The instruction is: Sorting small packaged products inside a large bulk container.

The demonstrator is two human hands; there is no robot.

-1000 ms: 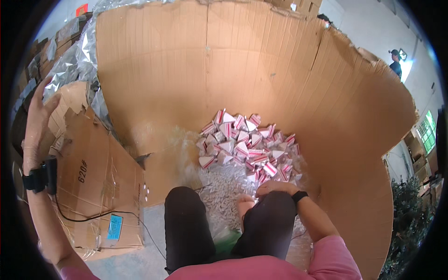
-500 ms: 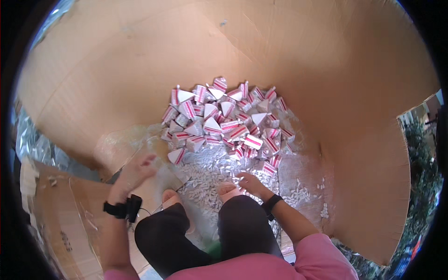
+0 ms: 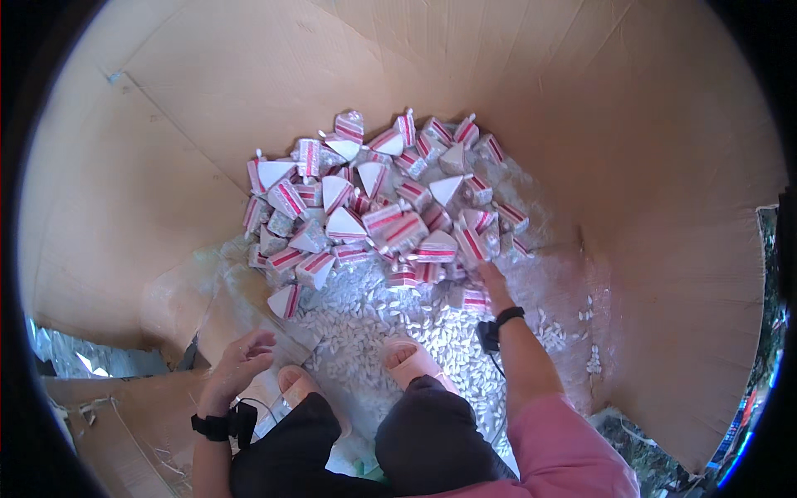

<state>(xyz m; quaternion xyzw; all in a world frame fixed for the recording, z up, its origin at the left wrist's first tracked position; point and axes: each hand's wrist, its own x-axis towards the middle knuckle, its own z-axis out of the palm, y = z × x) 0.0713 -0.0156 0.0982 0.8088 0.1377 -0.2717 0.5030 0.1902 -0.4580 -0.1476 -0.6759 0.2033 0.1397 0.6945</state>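
A heap of wedge-shaped pieces like cake slices (image 3: pixel 344 224), white with pink-red bands and clear wrapping, lies inside a large cardboard box. My right hand (image 3: pixel 496 285) reaches to the heap's near right side, its fingertips against the lower end of a banded slice (image 3: pixel 471 242). Motion blurs those fingers, so their grip cannot be made out. My left hand (image 3: pixel 247 357) hangs empty above the box's left side, fingers loosely bent and apart. One separate slice (image 3: pixel 285 301) lies at the heap's near left edge.
Many small white pellets (image 3: pixel 357 336) cover the floor around my pink sandals (image 3: pixel 407 361). Tall cardboard walls (image 3: pixel 664 249) curve around the heap. A lowered cardboard flap (image 3: pixel 141 415) lies at the left, with silvery plastic sheeting (image 3: pixel 108 353) beyond it.
My right hand has moved forward and right, from near my foot to the heap's slices. My left hand has come down and nearer. The whole view has shifted slightly.
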